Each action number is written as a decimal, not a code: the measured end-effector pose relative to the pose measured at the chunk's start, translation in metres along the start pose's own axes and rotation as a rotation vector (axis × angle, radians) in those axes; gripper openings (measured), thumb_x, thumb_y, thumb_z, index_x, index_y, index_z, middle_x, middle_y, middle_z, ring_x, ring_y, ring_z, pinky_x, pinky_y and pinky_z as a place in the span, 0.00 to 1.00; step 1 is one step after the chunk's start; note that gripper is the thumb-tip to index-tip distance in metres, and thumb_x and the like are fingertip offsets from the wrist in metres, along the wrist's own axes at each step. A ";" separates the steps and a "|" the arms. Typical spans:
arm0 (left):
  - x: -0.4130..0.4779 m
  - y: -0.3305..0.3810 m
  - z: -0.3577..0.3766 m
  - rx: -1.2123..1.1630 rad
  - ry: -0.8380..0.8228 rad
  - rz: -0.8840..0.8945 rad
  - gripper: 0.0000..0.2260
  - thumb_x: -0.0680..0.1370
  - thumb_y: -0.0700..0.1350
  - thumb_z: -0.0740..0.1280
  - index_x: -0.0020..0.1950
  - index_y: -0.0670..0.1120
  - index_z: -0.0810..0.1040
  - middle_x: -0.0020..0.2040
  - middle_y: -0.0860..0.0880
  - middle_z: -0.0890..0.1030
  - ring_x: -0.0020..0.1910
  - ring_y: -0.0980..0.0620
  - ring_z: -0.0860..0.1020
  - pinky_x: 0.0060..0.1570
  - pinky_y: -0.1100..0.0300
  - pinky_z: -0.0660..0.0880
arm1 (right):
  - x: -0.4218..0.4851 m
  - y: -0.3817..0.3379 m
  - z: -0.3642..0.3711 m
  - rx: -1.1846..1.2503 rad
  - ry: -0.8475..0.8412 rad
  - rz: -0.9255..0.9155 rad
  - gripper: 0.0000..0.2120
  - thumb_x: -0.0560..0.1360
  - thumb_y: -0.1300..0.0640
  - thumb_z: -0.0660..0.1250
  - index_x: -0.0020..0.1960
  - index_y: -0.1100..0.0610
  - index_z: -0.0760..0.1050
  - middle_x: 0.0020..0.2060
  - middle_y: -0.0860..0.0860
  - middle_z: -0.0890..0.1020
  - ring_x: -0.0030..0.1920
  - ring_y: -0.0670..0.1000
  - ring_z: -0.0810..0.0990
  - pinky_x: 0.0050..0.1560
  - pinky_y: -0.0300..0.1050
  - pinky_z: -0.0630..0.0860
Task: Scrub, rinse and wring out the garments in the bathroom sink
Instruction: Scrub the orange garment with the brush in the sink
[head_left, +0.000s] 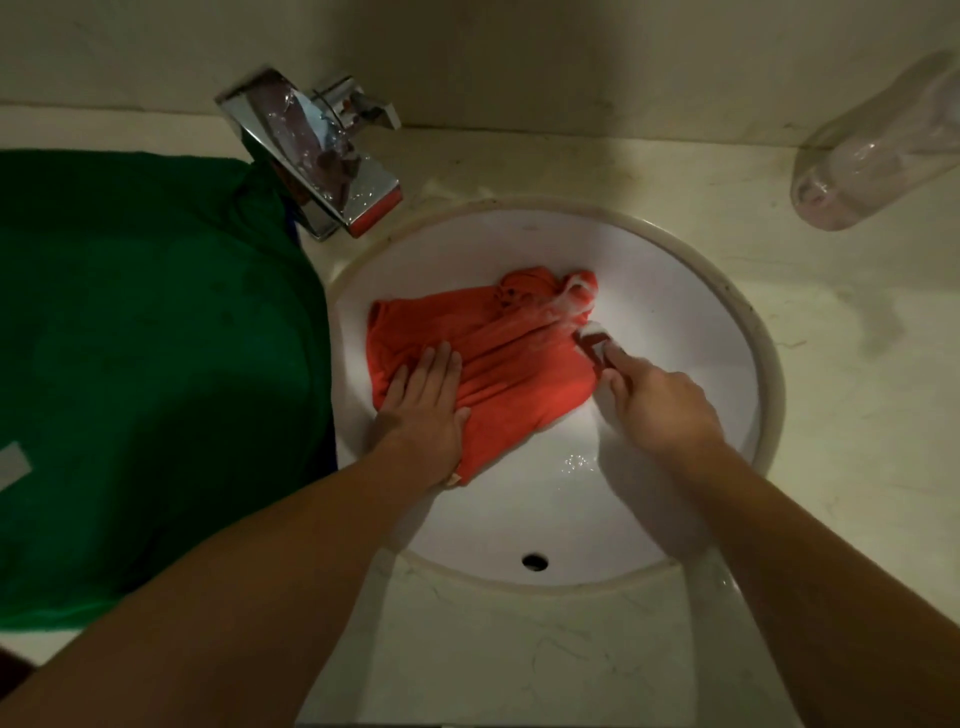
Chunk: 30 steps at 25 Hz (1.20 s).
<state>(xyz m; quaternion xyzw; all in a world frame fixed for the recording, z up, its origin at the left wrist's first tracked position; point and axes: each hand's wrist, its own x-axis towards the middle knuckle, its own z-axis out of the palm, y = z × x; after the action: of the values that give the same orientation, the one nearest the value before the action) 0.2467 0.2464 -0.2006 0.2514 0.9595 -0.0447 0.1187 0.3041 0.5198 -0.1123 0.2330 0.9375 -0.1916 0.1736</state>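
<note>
An orange-red garment (511, 353) lies spread in the white round sink (675, 291), with soap foam on its far right corner. My left hand (423, 402) presses flat on the garment's left part, fingers apart. My right hand (657, 405) is closed around a small scrub brush (597, 345) whose head rests against the garment's right edge. A large green garment (150, 364) lies heaped on the counter to the left of the sink.
A chrome tap (322, 150) stands at the sink's far left rim. A clear plastic bottle (878, 150) lies on the pale marble counter (852, 364) at the far right. The overflow hole (535, 561) shows on the sink's near wall.
</note>
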 end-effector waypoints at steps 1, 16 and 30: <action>0.000 0.001 0.000 -0.002 -0.004 -0.007 0.31 0.82 0.55 0.45 0.82 0.42 0.57 0.81 0.44 0.60 0.80 0.46 0.59 0.76 0.47 0.54 | 0.000 -0.005 0.000 0.017 0.015 0.020 0.19 0.84 0.44 0.57 0.74 0.40 0.68 0.61 0.59 0.81 0.58 0.67 0.79 0.55 0.57 0.75; 0.001 0.011 -0.002 -0.034 0.010 -0.002 0.31 0.82 0.56 0.46 0.82 0.41 0.56 0.82 0.42 0.58 0.81 0.45 0.57 0.77 0.45 0.57 | -0.039 -0.054 0.043 0.296 0.009 -0.236 0.16 0.84 0.41 0.57 0.70 0.33 0.71 0.61 0.53 0.83 0.55 0.61 0.83 0.50 0.43 0.80; 0.045 -0.007 -0.017 -0.079 -0.063 0.059 0.41 0.75 0.69 0.41 0.83 0.47 0.50 0.83 0.41 0.49 0.82 0.43 0.47 0.79 0.46 0.41 | 0.017 -0.023 0.029 0.051 0.045 -0.184 0.19 0.83 0.44 0.62 0.73 0.39 0.73 0.59 0.61 0.83 0.54 0.69 0.81 0.53 0.59 0.78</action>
<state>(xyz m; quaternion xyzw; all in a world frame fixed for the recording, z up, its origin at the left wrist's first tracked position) 0.2017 0.2638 -0.1952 0.2729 0.9486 -0.0110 0.1600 0.2848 0.4942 -0.1383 0.1546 0.9533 -0.2254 0.1283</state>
